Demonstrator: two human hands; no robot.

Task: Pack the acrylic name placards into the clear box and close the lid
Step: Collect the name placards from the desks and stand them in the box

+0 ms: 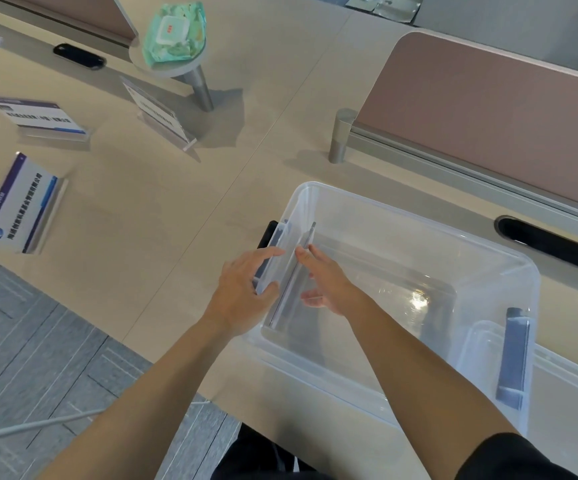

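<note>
My left hand point(242, 292) grips the left end wall of the clear box point(419, 216), fingers and thumb curled over the rim. I cannot tell whether it also catches a latch there. My right hand point(325, 285) is inside the box, fingers straight and flat against the upright placard point(292, 275), which stands on edge just beside that end wall. Three more wait on the surface point(176, 202), well apart from the box: the near placard point(21, 202), the far-left placard point(34, 116) and the middle placard point(159, 112).

The upright placard is thin and slick, and I judge it unsteady. If I take my right hand away before it leans on the wall, it will likely tip and slap flat onto the box floor, scuffing the acrylic and eating room the other three need. The box looks light and nearly empty, and it sits near the surface's front edge, so a pull from my left hand could drag it toward me or off the edge.

As for writing, each placard on the surface carries a printed card with blue and purple bands and lines of dark Chinese characters, and the near one has a round logo — all too blurred to read. The wipes pack point(173, 32) on its round stand has a white flap with a small red mark, also illegible. I see no brand on the box.
</note>
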